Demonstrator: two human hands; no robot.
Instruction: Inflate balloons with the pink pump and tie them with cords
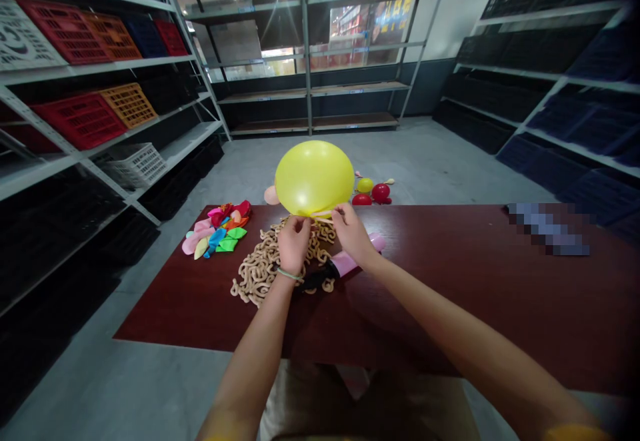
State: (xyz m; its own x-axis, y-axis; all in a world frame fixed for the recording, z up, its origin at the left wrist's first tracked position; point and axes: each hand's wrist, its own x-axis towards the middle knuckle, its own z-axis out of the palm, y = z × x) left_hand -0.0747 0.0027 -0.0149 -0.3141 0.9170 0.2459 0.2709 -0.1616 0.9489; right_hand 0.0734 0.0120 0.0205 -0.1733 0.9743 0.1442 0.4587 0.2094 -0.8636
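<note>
A large inflated yellow balloon sits at the far edge of the table, its lower end toward me. My left hand is closed in a pinch at that lower end, on the balloon's neck. My right hand, also pinched closed, grips a thin pale strip stretched toward the left hand. Beneath both hands spreads a heap of beige curled pieces. A pink and black pump-like tube lies under my right wrist, partly hidden. Uninflated balloons in several colours are piled to the left.
The dark red table extends far to the right, where a blurred flat item lies. Beyond its far edge, small inflated balloons rest on the floor. Metal shelves with crates line the left; more shelving stands behind and right.
</note>
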